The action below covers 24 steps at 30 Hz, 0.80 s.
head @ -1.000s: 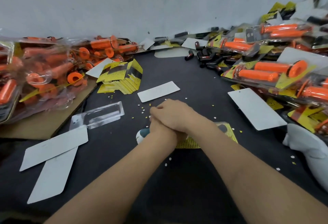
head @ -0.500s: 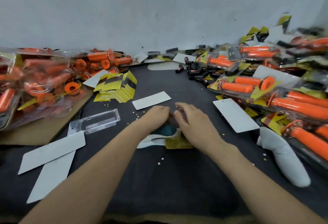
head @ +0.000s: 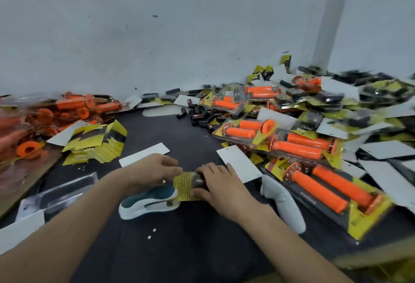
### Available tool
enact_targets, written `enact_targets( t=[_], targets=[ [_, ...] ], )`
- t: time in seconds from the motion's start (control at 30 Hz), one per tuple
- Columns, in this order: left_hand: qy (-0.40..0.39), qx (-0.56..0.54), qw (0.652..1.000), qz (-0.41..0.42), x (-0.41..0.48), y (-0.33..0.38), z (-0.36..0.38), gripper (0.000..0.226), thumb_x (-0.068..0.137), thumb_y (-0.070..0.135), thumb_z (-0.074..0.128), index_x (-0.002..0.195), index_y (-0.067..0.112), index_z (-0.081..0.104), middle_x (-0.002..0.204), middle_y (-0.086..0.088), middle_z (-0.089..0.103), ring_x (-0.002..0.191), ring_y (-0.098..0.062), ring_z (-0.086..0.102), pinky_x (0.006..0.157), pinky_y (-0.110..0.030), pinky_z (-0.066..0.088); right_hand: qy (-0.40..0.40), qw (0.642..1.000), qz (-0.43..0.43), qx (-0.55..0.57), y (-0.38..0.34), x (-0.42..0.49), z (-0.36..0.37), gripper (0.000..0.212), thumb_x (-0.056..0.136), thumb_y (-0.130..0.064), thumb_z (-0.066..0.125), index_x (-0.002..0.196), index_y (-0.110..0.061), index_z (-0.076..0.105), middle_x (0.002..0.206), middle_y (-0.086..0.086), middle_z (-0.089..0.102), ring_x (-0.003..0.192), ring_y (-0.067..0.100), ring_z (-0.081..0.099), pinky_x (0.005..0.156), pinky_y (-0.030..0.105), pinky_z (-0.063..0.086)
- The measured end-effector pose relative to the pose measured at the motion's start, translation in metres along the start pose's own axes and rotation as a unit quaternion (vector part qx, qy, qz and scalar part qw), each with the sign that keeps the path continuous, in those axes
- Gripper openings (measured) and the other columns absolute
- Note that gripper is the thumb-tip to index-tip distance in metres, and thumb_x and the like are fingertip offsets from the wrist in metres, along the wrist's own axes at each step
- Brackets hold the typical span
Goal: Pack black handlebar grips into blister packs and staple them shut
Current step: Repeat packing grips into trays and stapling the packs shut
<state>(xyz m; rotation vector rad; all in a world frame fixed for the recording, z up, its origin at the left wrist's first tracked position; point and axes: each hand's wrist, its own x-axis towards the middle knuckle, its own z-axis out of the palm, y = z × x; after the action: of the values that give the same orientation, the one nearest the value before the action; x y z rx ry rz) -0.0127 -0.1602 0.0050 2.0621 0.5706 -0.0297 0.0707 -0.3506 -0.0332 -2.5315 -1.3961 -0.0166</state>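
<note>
Parting: left hand (head: 152, 170), right hand (head: 222, 189) holding blister pack (head: 184, 181).

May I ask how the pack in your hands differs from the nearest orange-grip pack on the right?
The held pack contains a dark grip; the orange-grip pack two orange ones. The held pack is gripped by the right hand; the orange-grip pack lies untouched. Both have yellow cards.

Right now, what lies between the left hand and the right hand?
In the head view, the yellow blister pack with a black grip lies between the left hand and the right hand, beside the stapler; both hands touch it.
</note>
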Motion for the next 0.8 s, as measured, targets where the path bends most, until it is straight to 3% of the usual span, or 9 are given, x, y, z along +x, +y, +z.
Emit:
enact_targets(
  t=[0.1, 0.17, 0.27, 0.4, 0.5, 0.6, 0.67, 0.73, 0.8],
  targets=[
    [-0.026, -0.058, 0.998, -0.012, 0.001, 0.01, -0.005, 0.022, 0.093, 0.015, 0.068, 0.114, 0.009, 0.065, 0.095, -0.01, 0.07, 0.075, -0.019, 0.063, 0.067, -0.031, 0.052, 0.037, 0.999, 0.008, 0.023, 0.008, 0.001, -0.015, 0.06, 0.097, -0.057, 0.046, 0.146, -0.023, 0.036, 0.148, -0.003, 0.041, 0.14, 0.022, 0.033, 0.122, 0.049, 0.009],
    [-0.029, -0.048, 0.998, 0.001, 0.002, 0.018, -0.001, 0.014, 0.096, 0.013, 0.062, 0.106, 0.005, 0.069, 0.082, -0.015, 0.062, 0.069, -0.022, 0.052, 0.061, -0.032, 0.043, 0.059, 0.997, 0.01, 0.041, 0.012, 0.003, -0.024, 0.06, 0.097, -0.057, 0.046, 0.146, -0.024, 0.035, 0.151, -0.005, 0.038, 0.143, 0.02, 0.029, 0.122, 0.05, 0.006],
    [0.003, -0.024, 1.0, 0.015, -0.001, 0.029, 0.006, 0.023, 0.098, 0.016, 0.06, 0.101, -0.006, 0.066, 0.07, -0.013, 0.058, 0.055, -0.017, 0.054, 0.049, -0.024, 0.042, 0.087, 0.996, -0.006, 0.017, 0.016, 0.006, -0.033, 0.063, 0.097, -0.057, 0.046, 0.148, -0.023, 0.035, 0.153, -0.004, 0.037, 0.145, 0.019, 0.026, 0.123, 0.051, 0.003],
    [-0.024, -0.115, 0.993, 0.031, -0.011, 0.036, 0.01, 0.018, 0.097, 0.015, 0.061, 0.097, -0.001, 0.068, 0.078, -0.014, 0.063, 0.058, -0.017, 0.056, 0.053, -0.025, 0.047, 0.147, 0.989, -0.026, -0.019, 0.017, 0.006, -0.036, 0.064, 0.096, -0.06, 0.045, 0.148, -0.023, 0.036, 0.153, -0.006, 0.037, 0.146, 0.017, 0.026, 0.123, 0.05, 0.007],
    [-0.001, -0.09, 0.994, 0.064, -0.019, 0.035, 0.01, 0.016, 0.098, 0.016, 0.06, 0.101, 0.003, 0.07, 0.085, -0.013, 0.068, 0.064, -0.018, 0.056, 0.058, -0.028, 0.05, 0.188, 0.981, -0.046, 0.0, 0.013, 0.007, -0.034, 0.066, 0.095, -0.062, 0.045, 0.149, -0.025, 0.035, 0.156, -0.004, 0.035, 0.148, 0.019, 0.021, 0.124, 0.049, 0.005],
    [0.028, -0.14, 0.986, 0.08, -0.026, 0.03, 0.003, 0.018, 0.095, 0.018, 0.063, 0.107, 0.007, 0.071, 0.099, -0.014, 0.073, 0.078, -0.022, 0.06, 0.063, -0.028, 0.054, 0.215, 0.967, -0.017, 0.135, 0.011, 0.007, -0.034, 0.084, 0.086, -0.075, 0.04, 0.156, -0.031, 0.022, 0.165, -0.006, 0.014, 0.152, 0.016, 0.004, 0.122, 0.041, 0.005],
    [0.04, -0.168, 0.981, 0.087, -0.031, 0.025, -0.004, 0.017, 0.092, 0.021, 0.066, 0.104, 0.011, 0.073, 0.1, -0.006, 0.075, 0.083, -0.019, 0.063, 0.067, -0.028, 0.056, 0.224, 0.91, 0.05, 0.345, 0.008, 0.006, -0.039, 0.094, 0.079, -0.079, 0.045, 0.157, -0.034, 0.016, 0.164, -0.011, 0.012, 0.149, 0.009, 0.009, 0.117, 0.032, 0.015],
    [0.041, -0.184, 0.978, 0.093, -0.037, 0.02, -0.01, 0.021, 0.087, 0.026, 0.069, 0.102, 0.013, 0.074, 0.102, -0.002, 0.075, 0.087, -0.018, 0.067, 0.075, -0.032, 0.056, 0.206, 0.823, 0.11, 0.517, 0.007, 0.007, -0.044, 0.085, 0.085, -0.066, 0.056, 0.156, -0.03, 0.025, 0.157, -0.004, 0.033, 0.138, 0.009, 0.037, 0.11, 0.032, 0.036],
    [0.032, -0.196, 0.976, 0.092, -0.042, 0.014, -0.014, 0.026, 0.084, 0.029, 0.071, 0.103, 0.013, 0.075, 0.108, -0.004, 0.074, 0.09, -0.018, 0.067, 0.08, -0.034, 0.056, 0.169, 0.757, 0.134, 0.617, 0.006, 0.006, -0.047, 0.063, 0.094, -0.042, 0.062, 0.149, -0.02, 0.04, 0.132, 0.0, 0.063, 0.106, 0.01, 0.067, 0.092, 0.037, 0.057]
  ],
)
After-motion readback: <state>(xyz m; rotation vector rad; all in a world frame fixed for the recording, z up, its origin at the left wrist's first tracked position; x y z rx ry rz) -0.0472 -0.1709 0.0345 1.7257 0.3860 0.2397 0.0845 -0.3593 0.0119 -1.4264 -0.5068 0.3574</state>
